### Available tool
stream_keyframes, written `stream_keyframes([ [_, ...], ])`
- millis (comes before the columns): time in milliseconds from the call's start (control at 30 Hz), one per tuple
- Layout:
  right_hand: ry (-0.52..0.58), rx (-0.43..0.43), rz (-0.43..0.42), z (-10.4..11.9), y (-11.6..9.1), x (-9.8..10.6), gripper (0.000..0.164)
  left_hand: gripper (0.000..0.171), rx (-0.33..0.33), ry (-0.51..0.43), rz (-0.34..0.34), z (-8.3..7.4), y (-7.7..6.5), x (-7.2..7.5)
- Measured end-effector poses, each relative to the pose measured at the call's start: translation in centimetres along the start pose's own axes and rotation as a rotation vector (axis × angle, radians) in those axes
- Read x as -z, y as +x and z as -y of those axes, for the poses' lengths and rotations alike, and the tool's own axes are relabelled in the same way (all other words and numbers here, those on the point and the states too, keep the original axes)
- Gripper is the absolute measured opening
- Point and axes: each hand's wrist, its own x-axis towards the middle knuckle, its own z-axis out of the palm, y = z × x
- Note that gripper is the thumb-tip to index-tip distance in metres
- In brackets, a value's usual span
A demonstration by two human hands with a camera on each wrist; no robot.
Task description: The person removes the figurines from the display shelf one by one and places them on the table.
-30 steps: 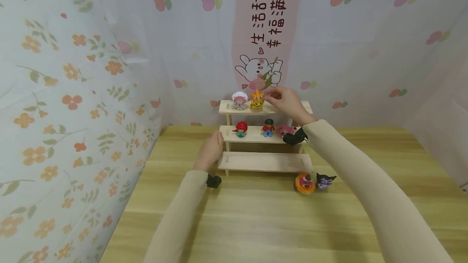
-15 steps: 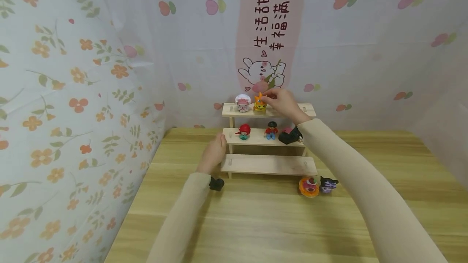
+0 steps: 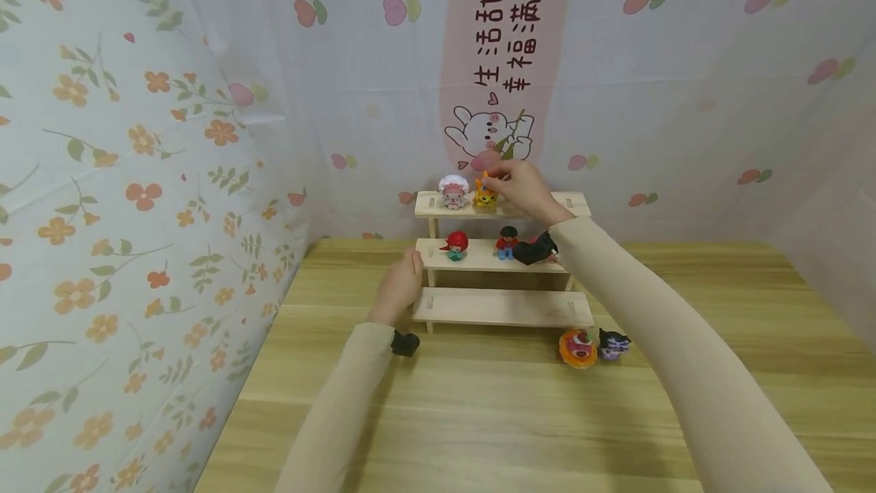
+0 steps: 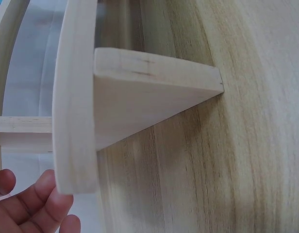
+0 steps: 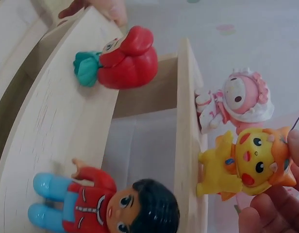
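Yellow figurine (image 5: 254, 165) | orange hood (image 5: 284, 175) (red cheeks (image 5: 248, 179)) | hands: right (image 3: 525, 189) pinching hood, left (image 3: 401, 285) against stand (image 3: 503, 306), grip unclear

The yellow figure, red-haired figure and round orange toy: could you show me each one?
Yellow figure (image 5: 249, 162): right wrist view, on its face.
Red-haired figure (image 5: 124, 67): right wrist view, on its hair.
Round orange toy (image 3: 577, 349): head view, on its middle.

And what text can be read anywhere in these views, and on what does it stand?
"生活甜甜": pink panel on the backdrop, reading upward, the last character cut by the frame edge.
"幸福满满": same panel, right column.
No lettering readable on the toy figures or shelf.
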Motion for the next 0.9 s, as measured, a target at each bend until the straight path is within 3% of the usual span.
stream_keyframes([
  [267, 0.035, -0.015, -0.032, 0.26, -0.16, -0.03, 0.023, 0.037, 0.016, 0.007, 0.003, -0.4, -0.13, 0.22],
  [900, 0.046, -0.01, -0.039, 0.47, -0.95, 0.91, 0.025, 0.036, 0.028, 0.004, -0.001, -0.27, -0.02, 0.13],
])
